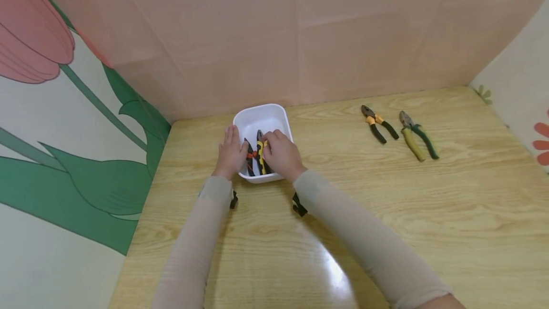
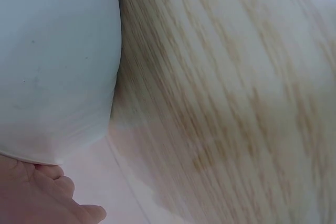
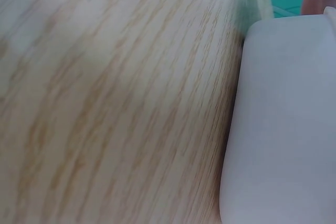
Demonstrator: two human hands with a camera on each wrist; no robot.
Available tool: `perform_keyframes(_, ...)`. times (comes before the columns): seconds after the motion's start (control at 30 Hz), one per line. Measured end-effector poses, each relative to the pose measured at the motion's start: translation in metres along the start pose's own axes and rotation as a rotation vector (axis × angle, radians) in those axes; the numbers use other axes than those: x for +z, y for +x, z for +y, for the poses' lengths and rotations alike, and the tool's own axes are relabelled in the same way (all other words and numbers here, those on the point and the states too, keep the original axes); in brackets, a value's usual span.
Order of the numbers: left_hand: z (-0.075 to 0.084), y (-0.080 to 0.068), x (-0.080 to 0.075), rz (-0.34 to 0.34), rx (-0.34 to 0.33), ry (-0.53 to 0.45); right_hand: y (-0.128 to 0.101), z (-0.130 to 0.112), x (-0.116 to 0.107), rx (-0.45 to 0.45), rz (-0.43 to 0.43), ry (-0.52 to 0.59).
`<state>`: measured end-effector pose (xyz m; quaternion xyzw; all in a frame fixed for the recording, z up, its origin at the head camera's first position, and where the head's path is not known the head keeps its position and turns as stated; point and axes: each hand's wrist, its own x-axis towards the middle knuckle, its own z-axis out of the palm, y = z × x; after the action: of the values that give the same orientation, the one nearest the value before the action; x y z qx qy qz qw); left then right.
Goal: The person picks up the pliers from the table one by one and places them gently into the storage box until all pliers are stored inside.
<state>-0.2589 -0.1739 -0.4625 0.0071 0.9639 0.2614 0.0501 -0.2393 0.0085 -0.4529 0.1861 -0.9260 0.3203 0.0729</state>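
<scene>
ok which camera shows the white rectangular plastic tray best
The head view: it looks down on the tray, showing most of its rim and yellow-and-black metal pliers inside. The left and right wrist views each show only part of its outer wall and a sliver of rim, cut off by the frame.

Your head camera looks forward and down over the desk (image 1: 429, 223), far enough back to take in your left sleeve (image 1: 190, 247), your right sleeve (image 1: 356, 232), the white bin (image 1: 262, 119) and the pink backdrop (image 1: 240, 37). Your left wrist camera sits close to the white bin, whose outer side fills the left of its view. Your right wrist camera, also close, faces along the desk with the white bin at its right. Both wrist views share white bin and desk.
</scene>
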Motion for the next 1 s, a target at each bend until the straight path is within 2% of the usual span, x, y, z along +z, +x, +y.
perform_keyframes(0.57,0.001,0.0,0.0,-0.017,-0.015,0.01,-0.009,0.005,-0.004,-0.153,0.042,-0.045)
perform_keyframes(0.8,0.003,-0.002,-0.001,-0.002,-0.014,0.004,-0.012,0.014,-0.016,-0.143,0.028,-0.049)
perform_keyframes(1.0,0.004,-0.002,-0.001,-0.012,-0.019,-0.002,-0.011,0.023,-0.025,-0.148,0.062,-0.067)
